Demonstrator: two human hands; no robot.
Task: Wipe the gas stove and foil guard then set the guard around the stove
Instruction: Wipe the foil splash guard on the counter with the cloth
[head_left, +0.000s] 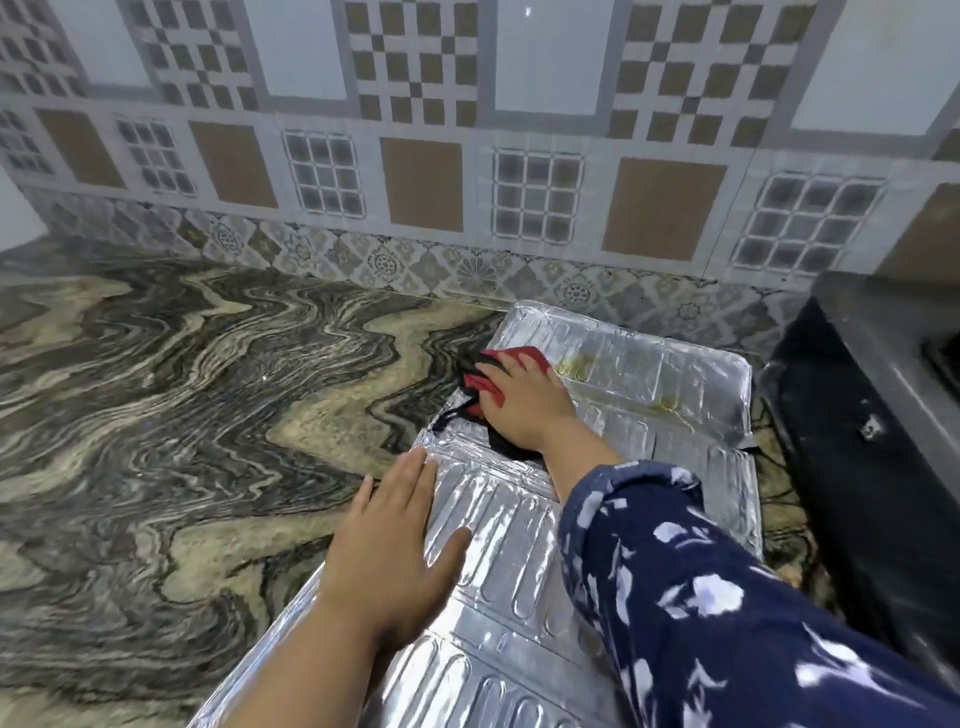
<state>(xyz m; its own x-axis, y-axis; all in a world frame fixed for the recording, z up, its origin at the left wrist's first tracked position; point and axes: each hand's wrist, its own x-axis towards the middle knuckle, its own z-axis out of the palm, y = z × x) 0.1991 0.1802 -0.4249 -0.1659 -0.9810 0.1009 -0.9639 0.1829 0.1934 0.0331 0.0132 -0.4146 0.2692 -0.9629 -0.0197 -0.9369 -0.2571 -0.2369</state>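
Observation:
A silver embossed foil guard (649, 374) lies flat and unfolded on the marble counter, running from the lower middle up toward the wall. My right hand (524, 405) presses a red and black cloth (480, 382) onto the guard's far left part. My left hand (395, 540) rests flat, fingers spread, on the guard's near left edge, holding nothing. Yellowish greasy streaks show on the far panel. The black gas stove (862, 415) stands at the right edge, only partly in view.
The swirled grey and beige marble counter (182, 389) stretches wide to the left. A patterned tiled wall (415, 182) closes the back. The stove's side sits close beside the guard's right edge.

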